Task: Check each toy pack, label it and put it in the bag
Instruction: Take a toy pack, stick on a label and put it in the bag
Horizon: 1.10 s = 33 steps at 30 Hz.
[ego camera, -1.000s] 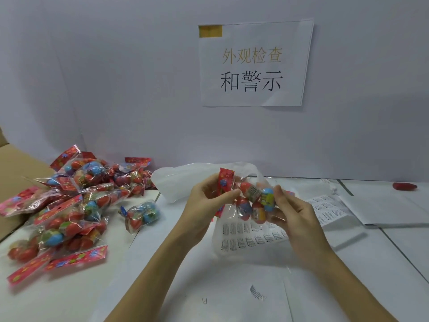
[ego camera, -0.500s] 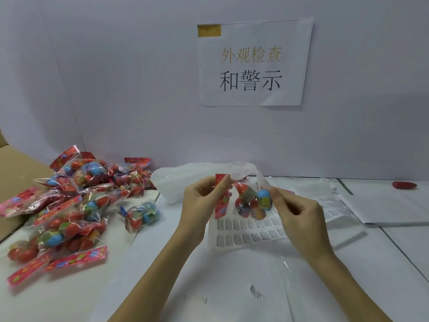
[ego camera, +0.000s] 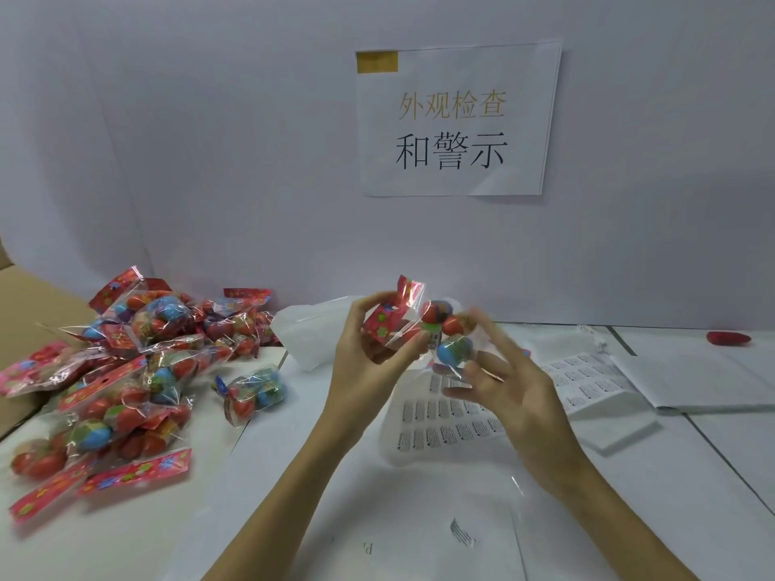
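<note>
A clear toy pack [ego camera: 436,333] with red, orange and blue balls and a red header card is held above the table's middle. My left hand [ego camera: 365,350] grips its red header end. My right hand [ego camera: 507,383] has its fingers spread and blurred, touching the ball end from below and from the right. Under the hands lies a sheet of small printed labels [ego camera: 444,421]. A white plastic bag [ego camera: 314,329] lies behind my left hand. A heap of several similar toy packs [ego camera: 138,362] covers the left of the table.
A single toy pack [ego camera: 251,392] lies apart from the heap. More label sheets [ego camera: 587,379] and white paper [ego camera: 692,379] lie at right, with a red object [ego camera: 727,338] at the far right. A cardboard box [ego camera: 29,304] sits at the left. A paper sign [ego camera: 457,119] hangs on the wall.
The pack has been raised and turned, its header now tilted up and to the left. My right hand has loosened from a pinch to spread fingers.
</note>
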### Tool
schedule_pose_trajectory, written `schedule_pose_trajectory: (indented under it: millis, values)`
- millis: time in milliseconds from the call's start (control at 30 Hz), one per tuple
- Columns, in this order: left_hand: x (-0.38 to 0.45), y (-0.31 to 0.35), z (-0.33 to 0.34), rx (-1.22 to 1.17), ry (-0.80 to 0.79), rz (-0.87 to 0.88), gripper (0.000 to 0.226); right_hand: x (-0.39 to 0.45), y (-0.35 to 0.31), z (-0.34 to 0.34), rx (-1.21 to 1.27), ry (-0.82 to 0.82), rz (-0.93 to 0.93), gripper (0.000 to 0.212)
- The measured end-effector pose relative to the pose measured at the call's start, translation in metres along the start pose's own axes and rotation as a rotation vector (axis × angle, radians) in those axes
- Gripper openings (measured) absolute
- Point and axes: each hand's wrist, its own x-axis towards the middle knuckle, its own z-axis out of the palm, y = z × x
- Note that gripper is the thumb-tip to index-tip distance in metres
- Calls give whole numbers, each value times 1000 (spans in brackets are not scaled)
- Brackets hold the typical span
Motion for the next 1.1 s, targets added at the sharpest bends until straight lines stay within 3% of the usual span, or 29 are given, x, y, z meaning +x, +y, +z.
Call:
schedule_pose_trajectory:
  millis: [100,200,300,500,700,800,933,967,1033,1100]
  values:
    - [-1,3,-1,-56,-72,-9,79,2,-1,0,142,75,149,78]
    - [-4,2,3,-61,-146,-26,87,3,0,-3,144,84,214,62]
    - [-8,1,7,25,-238,-18,80,4,1,-3,198,86,203,39]
    - [-6,0,2,95,-337,-58,69,4,5,-4,216,80,203,34]
    - [-6,-3,3,108,-370,-33,66,4,8,-4,218,70,210,36]
    - [-7,-6,8,250,-230,65,55,4,10,-3,214,99,139,38]
    - [-7,-9,6,521,-83,185,30,0,10,-3,-219,28,-96,52]
    - [-7,-8,6,467,-88,137,25,-1,13,-3,-326,-15,-115,55]
    - [-9,-3,6,232,-133,-34,35,-4,18,-1,-518,-79,-117,59]
    - [-6,-3,5,183,-143,-101,39,-6,21,0,-604,-132,-116,65]
